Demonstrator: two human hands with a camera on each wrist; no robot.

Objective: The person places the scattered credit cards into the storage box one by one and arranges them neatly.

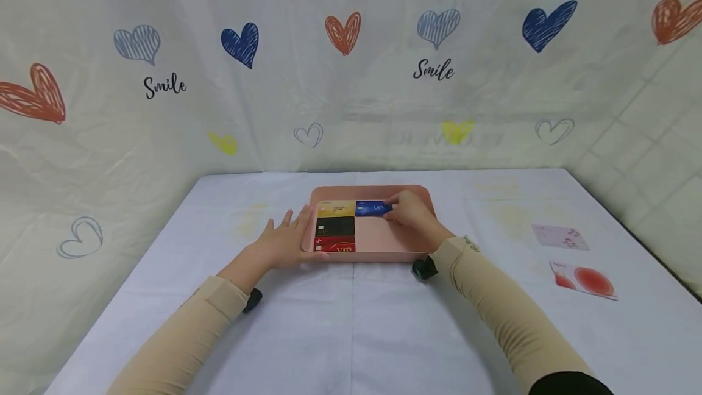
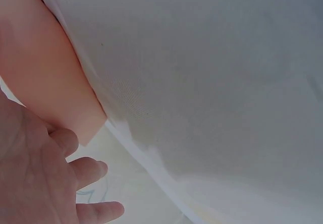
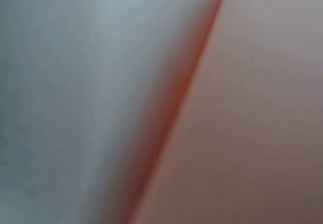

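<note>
A pink tray (image 1: 384,256) stands on the white-covered table, also large in the left wrist view. Down its left side lie a gold card (image 1: 336,208), a black card (image 1: 336,225) and a red card (image 1: 334,244). To the right of the gold one, along the back, is a blue VIP card (image 1: 370,208). My right hand (image 1: 412,214) reaches over the tray and pinches the blue card's right end between thumb and fingers. With fingers spread, my left hand (image 1: 285,242) rests against the tray's left rim. The right wrist view shows only a blurred tray edge (image 3: 186,98).
On the table's right side lie a pale pink card (image 1: 560,237) and, nearer, a card with a red round print (image 1: 584,280). Behind the table hangs a white curtain (image 1: 384,96) printed with hearts. A dark wrist camera (image 1: 425,268) sits under the right wrist, close to the tray's front.
</note>
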